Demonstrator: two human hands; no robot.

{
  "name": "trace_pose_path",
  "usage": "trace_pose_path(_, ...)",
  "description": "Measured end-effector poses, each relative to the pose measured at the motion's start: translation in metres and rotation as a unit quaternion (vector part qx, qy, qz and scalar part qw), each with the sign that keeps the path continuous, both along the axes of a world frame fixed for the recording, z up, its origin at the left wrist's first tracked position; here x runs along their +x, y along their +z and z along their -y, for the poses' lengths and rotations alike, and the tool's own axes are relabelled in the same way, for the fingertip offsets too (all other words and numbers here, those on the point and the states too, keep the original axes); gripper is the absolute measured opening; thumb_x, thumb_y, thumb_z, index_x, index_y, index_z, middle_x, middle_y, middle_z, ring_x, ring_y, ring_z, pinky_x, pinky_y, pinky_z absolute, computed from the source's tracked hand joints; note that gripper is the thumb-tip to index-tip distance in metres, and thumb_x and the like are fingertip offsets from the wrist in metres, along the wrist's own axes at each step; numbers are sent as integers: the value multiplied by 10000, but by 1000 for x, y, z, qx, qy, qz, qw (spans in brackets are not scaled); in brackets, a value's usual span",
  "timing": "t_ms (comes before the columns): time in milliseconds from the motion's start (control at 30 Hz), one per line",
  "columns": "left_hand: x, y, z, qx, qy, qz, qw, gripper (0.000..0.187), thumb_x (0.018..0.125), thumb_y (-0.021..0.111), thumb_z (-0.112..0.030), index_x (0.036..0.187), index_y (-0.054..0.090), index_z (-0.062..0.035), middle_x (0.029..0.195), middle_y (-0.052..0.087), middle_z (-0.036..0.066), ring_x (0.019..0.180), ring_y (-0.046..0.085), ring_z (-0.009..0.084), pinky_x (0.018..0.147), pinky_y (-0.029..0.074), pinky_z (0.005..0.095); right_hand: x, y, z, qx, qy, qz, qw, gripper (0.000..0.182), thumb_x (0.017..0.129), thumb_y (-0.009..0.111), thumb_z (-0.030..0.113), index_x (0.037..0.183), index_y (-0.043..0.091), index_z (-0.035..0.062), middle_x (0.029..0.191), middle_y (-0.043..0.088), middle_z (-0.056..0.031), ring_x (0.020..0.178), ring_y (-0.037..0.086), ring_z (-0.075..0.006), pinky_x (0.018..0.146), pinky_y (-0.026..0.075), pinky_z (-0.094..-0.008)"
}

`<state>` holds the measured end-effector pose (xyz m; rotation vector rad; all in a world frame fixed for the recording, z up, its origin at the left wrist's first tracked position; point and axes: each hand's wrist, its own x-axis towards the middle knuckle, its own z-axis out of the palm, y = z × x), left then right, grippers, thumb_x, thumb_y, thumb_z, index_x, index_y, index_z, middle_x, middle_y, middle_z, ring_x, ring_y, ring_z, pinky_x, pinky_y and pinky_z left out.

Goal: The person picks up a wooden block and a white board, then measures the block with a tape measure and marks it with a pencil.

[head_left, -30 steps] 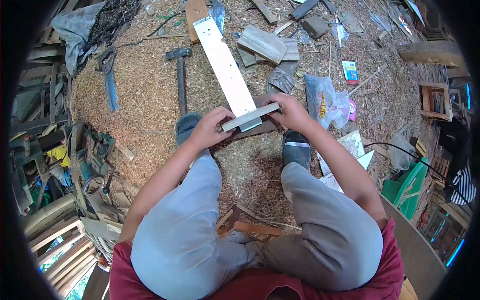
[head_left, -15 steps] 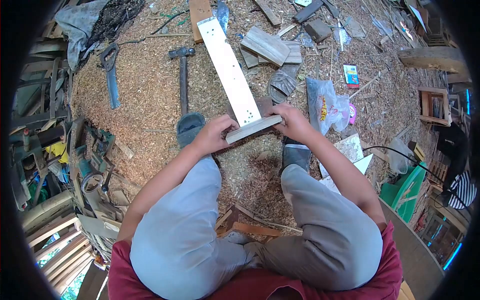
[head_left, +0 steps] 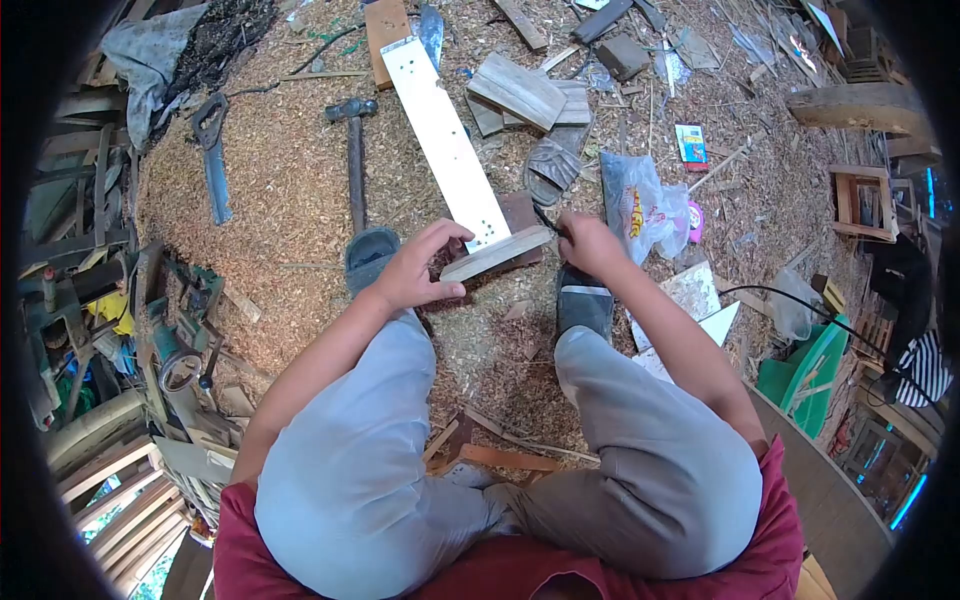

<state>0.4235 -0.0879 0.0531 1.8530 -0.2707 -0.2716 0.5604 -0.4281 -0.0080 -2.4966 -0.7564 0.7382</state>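
A small wooden block (head_left: pixel 497 254) lies across the near end of a long white board (head_left: pixel 440 140) with dark dots. My left hand (head_left: pixel 412 266) is at the block's left end, its thumb and fingers apart; contact with the block is unclear. Just beyond the block's right end is my right hand (head_left: pixel 592 243), fingers closed beside a thin dark thing, mostly hidden. A reddish-brown piece (head_left: pixel 519 211) sits under the board and block.
A hammer (head_left: pixel 356 165) and a saw (head_left: pixel 212 160) lie on wood shavings at the left. Wood offcuts (head_left: pixel 518 88) are ahead, a plastic bag (head_left: pixel 645 212) at the right. Sandals (head_left: pixel 371 257) flank the work, and a green container (head_left: pixel 805 372) stands at the far right.
My right hand has come off the block's right end and moved slightly right. The fingers of my left hand have spread around the left end. The whole view has shifted a little.
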Motion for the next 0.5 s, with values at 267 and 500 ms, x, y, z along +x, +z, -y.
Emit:
trace_pose_path(267, 10, 12, 9, 22, -24, -35, 999, 802, 832, 908, -538, 1394, 627, -40, 1320, 641, 124, 1220, 657, 271, 1081, 519, 413, -10, -1, -5, 16, -70, 42, 997, 204, 911, 669, 114, 1073, 629, -3, 1022, 718, -284, 989, 707, -495, 876, 571, -573)
trace_pose_path(500, 8, 8, 7, 26, -48, -53, 997, 802, 845, 896, -535, 1416, 619, -45, 1363, 666, 144, 1272, 661, 291, 1111, 510, 424, -17, 3, 5, 119, -173, 48, 976, 206, 956, 665, 145, 1063, 590, -14, 946, 707, -304, 919, 687, -526, 805, 538, -574)
